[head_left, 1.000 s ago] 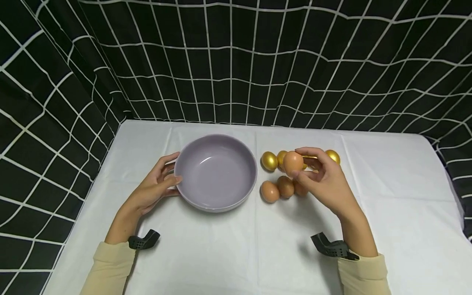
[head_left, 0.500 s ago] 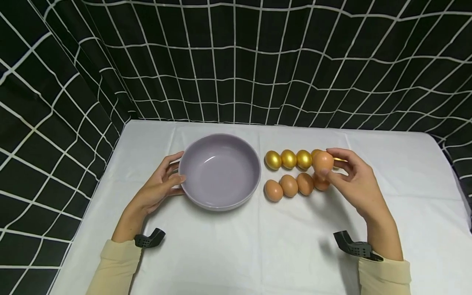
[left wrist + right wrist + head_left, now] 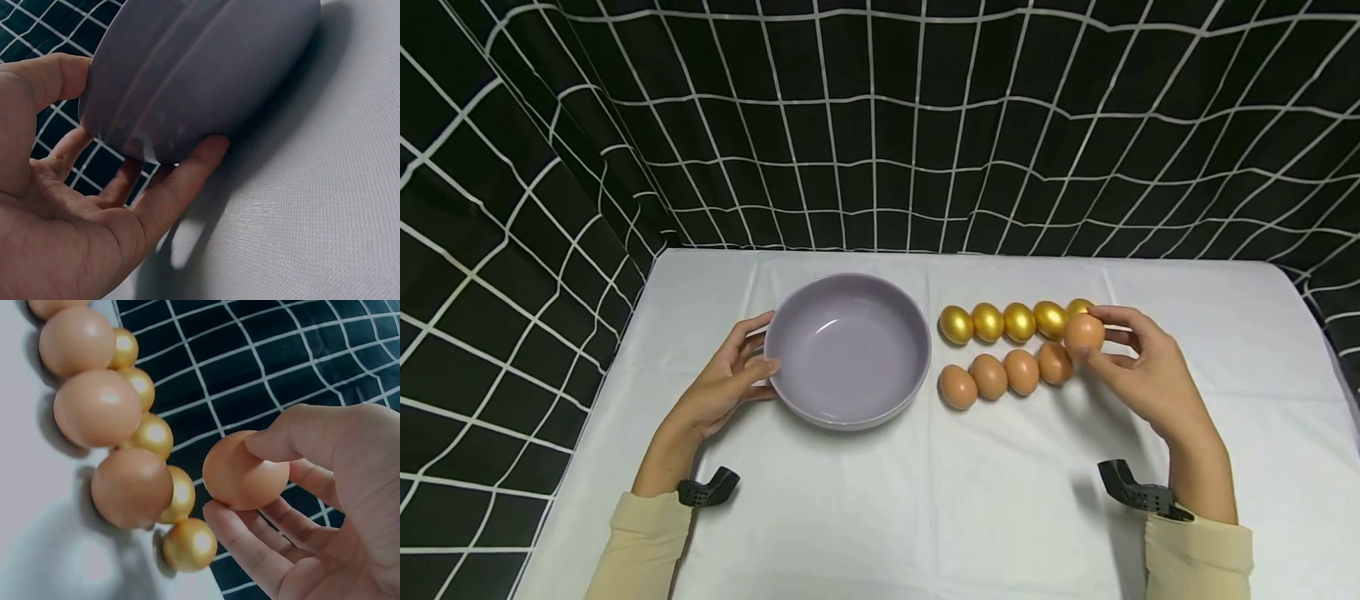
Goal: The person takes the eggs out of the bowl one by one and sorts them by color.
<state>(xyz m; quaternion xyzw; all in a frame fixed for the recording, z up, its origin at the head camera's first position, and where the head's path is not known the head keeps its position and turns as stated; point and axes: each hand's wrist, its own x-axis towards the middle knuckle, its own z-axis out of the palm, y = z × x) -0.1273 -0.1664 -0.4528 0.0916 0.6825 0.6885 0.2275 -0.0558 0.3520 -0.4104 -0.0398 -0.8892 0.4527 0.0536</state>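
Observation:
An empty lilac bowl (image 3: 848, 350) stands on the white cloth. My left hand (image 3: 733, 375) grips its left side, thumb on the rim and fingers under the wall, as the left wrist view shows on the bowl (image 3: 206, 69) and left hand (image 3: 94, 206). My right hand (image 3: 1131, 362) pinches a brown egg (image 3: 1084, 333) just above the right end of two egg rows. The held egg (image 3: 244, 470) sits between thumb and fingertips (image 3: 234, 528). Several gold eggs (image 3: 1018, 322) form the far row. Several brown eggs (image 3: 989, 377) form the near row.
The white table (image 3: 925, 500) is fenced at the back and both sides by a black curtain with a white grid (image 3: 880, 125). The two egg rows lie just right of the bowl. Black wrist mounts (image 3: 707, 490) sit by both sleeves.
My right hand has carried the brown egg rightward, from over the left part of the rows to their right end, uncovering the rows. The left hand has stayed on the bowl.

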